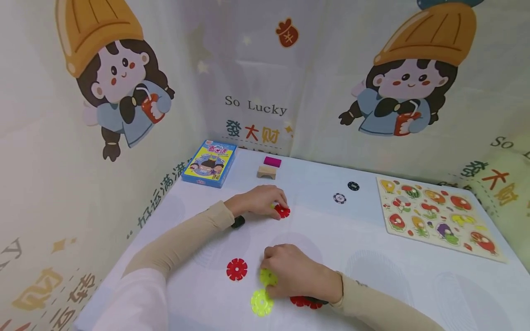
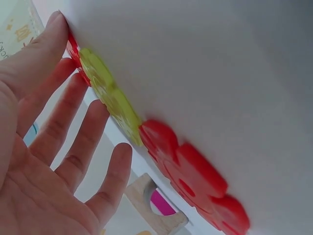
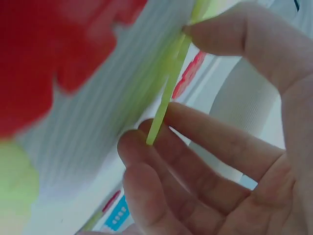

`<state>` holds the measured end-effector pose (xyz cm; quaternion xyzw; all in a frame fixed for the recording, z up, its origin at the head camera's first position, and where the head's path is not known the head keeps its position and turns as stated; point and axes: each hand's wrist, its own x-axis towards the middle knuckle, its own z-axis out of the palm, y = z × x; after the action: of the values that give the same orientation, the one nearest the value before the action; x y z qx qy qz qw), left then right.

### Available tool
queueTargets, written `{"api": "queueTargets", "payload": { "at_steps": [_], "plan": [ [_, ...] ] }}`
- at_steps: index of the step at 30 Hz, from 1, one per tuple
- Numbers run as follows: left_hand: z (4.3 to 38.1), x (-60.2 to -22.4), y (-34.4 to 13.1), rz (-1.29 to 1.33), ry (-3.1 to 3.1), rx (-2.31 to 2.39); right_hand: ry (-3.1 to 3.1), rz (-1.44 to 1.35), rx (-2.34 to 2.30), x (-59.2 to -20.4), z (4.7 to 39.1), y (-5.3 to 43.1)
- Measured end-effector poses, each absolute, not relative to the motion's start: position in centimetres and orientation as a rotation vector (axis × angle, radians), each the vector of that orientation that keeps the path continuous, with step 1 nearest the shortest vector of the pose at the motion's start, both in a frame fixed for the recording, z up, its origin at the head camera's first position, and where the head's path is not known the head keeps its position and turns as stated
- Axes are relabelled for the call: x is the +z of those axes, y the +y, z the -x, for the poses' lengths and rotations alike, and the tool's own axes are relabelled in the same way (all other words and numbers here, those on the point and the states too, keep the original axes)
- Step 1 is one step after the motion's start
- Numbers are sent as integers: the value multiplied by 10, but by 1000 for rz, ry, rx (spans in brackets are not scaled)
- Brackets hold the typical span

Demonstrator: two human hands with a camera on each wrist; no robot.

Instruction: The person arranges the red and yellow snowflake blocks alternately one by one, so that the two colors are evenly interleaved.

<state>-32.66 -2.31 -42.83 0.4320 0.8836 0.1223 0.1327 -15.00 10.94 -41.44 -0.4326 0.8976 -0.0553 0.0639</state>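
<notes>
In the head view my left hand (image 1: 262, 201) reaches over a red flower-shaped plastic disc (image 1: 282, 211). From the left wrist, my thumb and index fingertip pinch a red disc (image 2: 73, 51) at the far end of a row, the other fingers spread. Beside it in the row come a yellow-green disc (image 2: 110, 93) and a nearer red one (image 2: 188, 174). My right hand (image 1: 295, 271) pinches a yellow-green flower disc (image 1: 268, 276), which shows edge-on in the right wrist view. Another yellow-green disc (image 1: 262, 302) lies just below that hand.
A loose red disc (image 1: 237, 270) lies left of my right hand; another (image 1: 304, 302) is partly under its wrist. Toward the back are a card box (image 1: 210, 163), a wooden arch block (image 1: 266, 172), a magenta block (image 1: 272, 162), two chips (image 1: 353, 186) and a fruit puzzle board (image 1: 439, 218).
</notes>
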Motion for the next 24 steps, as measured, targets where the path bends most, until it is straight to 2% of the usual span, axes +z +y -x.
{"api": "queueTargets", "payload": {
  "at_steps": [6,14,24],
  "plan": [
    [326,-425,-23,-1241,2563,363,2842,1195,-291,-407,182,138],
    [326,-425,-22,-1232,2564,359,3087,718,-465,-417,252,196],
    [327,-426,-22,-1232,2576,341,3082,757,-417,-432,264,187]
  ]
}}
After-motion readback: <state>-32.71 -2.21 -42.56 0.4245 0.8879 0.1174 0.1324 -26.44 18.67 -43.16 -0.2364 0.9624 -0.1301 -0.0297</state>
